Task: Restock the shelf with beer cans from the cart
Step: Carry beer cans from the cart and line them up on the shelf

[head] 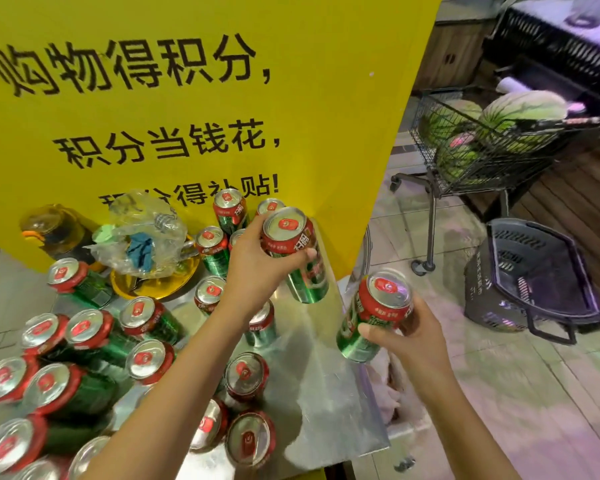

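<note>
Several green beer cans with red tops (pixel 142 362) stand upright on a shiny metal surface (pixel 329 393) in front of a yellow sign. My left hand (pixel 257 268) grips one can (pixel 298 258) near its top, lifted above the surface's far right corner. My right hand (pixel 413 330) grips a second can (pixel 374 313), held out past the right edge of the surface, over the floor. Both held cans tilt slightly.
A yellow sign board (pixel 187 98) rises right behind the cans. A crumpled plastic bag (pixel 142 233) sits in a yellow bowl beside a dark jar (pixel 56 233). To the right stand a wire cart of watermelons (pixel 482 143) and a black basket (pixel 534 278) on the tiled floor.
</note>
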Demonstrator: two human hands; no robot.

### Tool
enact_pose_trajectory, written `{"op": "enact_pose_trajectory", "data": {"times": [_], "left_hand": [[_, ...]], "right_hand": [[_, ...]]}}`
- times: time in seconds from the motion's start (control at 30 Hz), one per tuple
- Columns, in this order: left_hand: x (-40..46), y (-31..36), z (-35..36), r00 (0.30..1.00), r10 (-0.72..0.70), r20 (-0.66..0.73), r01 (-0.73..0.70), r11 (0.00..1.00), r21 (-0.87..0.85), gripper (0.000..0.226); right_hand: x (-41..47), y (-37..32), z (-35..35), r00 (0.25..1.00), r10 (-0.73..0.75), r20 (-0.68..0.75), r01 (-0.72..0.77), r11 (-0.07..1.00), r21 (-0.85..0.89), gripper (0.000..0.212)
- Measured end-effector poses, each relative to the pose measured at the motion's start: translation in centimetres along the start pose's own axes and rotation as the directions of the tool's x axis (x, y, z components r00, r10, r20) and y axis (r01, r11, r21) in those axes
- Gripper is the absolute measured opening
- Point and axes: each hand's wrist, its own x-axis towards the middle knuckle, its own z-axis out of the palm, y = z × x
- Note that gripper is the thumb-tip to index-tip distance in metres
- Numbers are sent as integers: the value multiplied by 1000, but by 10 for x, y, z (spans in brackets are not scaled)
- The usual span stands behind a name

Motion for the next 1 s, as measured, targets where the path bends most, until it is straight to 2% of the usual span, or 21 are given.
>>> {"op": "enact_pose_trajectory", "data": {"times": [0.23, 0.4, 0.5, 0.57, 0.63, 0.77, 0.83, 0.9, 1.0], "left_hand": [[-70, 47, -46, 960, -75, -269, -9, 954, -299, 61], [-147, 64, -114, 900, -121, -418, -12, 953, -302, 45], [-201, 65, -159, 835, -132, -535, -12, 966, -258, 53], [-241, 62, -189, 780, -156, -606, 15, 973, -231, 49], [-285, 56, -220, 716, -180, -674, 44, 976, -214, 44], [-385, 38, -289, 556, -220, -802, 144, 975, -168, 59], [-440, 32, -321, 479, -231, -847, 214, 966, -143, 60], [-497, 29, -350, 380, -245, -892, 287, 948, -138, 59], [-576, 25, -386, 210, -241, -947, 354, 922, -156, 54]], "right_hand": [[-16, -46, 24, 972, -75, 220, 57, 994, 90, 71], [-51, -72, 73, 899, -122, 421, 75, 989, 124, 85], [-77, -78, 117, 832, -128, 541, 67, 989, 130, 80], [-102, -79, 152, 776, -120, 619, 66, 992, 110, 83], [-136, -78, 188, 717, -117, 688, 64, 993, 102, 74], [-214, -69, 261, 619, -112, 777, 51, 993, 102, 59], [-257, -63, 299, 572, -96, 815, 42, 995, 87, 57], [-299, -54, 336, 518, -71, 852, 23, 997, 69, 59], [-362, -41, 389, 397, -1, 918, -5, 1000, 3, 69]]}}
